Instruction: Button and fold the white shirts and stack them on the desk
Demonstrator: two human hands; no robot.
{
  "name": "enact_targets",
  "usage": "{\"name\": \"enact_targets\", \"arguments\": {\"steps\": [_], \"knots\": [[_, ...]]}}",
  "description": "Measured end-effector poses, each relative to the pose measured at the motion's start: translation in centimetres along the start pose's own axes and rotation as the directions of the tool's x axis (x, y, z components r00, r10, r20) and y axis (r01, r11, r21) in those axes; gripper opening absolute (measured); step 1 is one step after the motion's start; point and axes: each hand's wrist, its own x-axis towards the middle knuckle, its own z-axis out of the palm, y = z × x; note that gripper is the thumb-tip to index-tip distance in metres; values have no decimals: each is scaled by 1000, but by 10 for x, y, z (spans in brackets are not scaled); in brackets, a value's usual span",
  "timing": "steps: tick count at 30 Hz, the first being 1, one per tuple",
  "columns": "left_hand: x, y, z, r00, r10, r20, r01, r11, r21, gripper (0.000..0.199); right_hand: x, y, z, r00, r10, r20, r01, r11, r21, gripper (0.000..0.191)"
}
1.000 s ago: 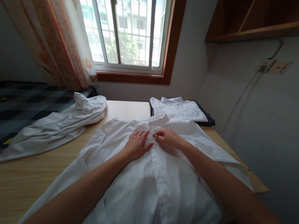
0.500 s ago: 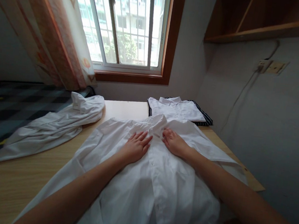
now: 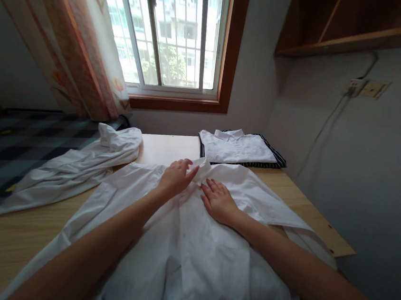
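Observation:
A white button-up shirt (image 3: 207,255) lies front side up before me, its collar (image 3: 202,164) at the far end and its lower part bunched toward me. My left hand (image 3: 176,178) rests at the left side of the collar, fingers slightly bent and thumb held apart from them. To the right of the button strip, my right hand (image 3: 219,200) lies flat on the shirt just below the collar, fingers stretched out. Fabric under both palms is hidden.
The shirt lies on a wooden table (image 3: 45,227). A folded white shirt (image 3: 238,147) sits on black striped cloth (image 3: 281,162) at the back. Crumpled white cloth (image 3: 76,168) lies left, reaching onto a checked bedspread (image 3: 40,135). A window and wall shelf (image 3: 340,45) stand beyond.
My left hand has moved up and left to the collar, its fingers lifting from flat. My right hand has slid slightly down and left. The shirt's collar and front have shifted left.

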Motion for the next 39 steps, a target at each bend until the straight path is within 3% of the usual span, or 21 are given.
{"name": "enact_targets", "arguments": {"steps": [5, 9, 14, 18, 21, 24, 27, 30, 34, 39], "knots": [[18, 14, 21, 996, -86, -5, 85, 981, 173, 51, 1, -2, 1, 999, -6, -31, 6, 1000, 3, 49], [24, -2, 34, 997, -72, -12, 73, 980, 187, 38, 0, -1, 2, 999, -11, -42, 12, 1000, 8, 48], [35, -23, 37, 993, -121, 8, 116, 967, 226, 41, -1, -7, -3, 999, 25, 33, -26, 999, 39, 49], [38, -29, 39, 993, -106, 45, 92, 966, 242, 41, 3, 3, -23, 992, -42, 122, 26, 992, 125, 49], [36, -29, 41, 997, -70, 37, 60, 975, 215, 39, 15, 31, -48, 982, -100, 158, 65, 975, 215, 34], [36, -29, 44, 999, -36, 22, 33, 989, 145, 33, 31, 66, -67, 993, 115, 11, -116, 986, 123, 32], [39, -31, 48, 999, 28, -39, -26, 998, 49, 30, 46, 92, -72, 926, 351, -137, -357, 934, -21, 34], [42, -33, 54, 985, 138, -101, -141, 990, -24, 39, 55, 103, -61, 865, 476, -159, -489, 871, -54, 37], [43, -36, 57, 975, 195, -105, -207, 971, -120, 32, 59, 107, -41, 842, 527, -119, -527, 849, 33, 49], [45, -36, 57, 984, 166, -63, -177, 941, -288, 43, 57, 119, -23, 869, 460, -182, -437, 886, 154, 37]]}}
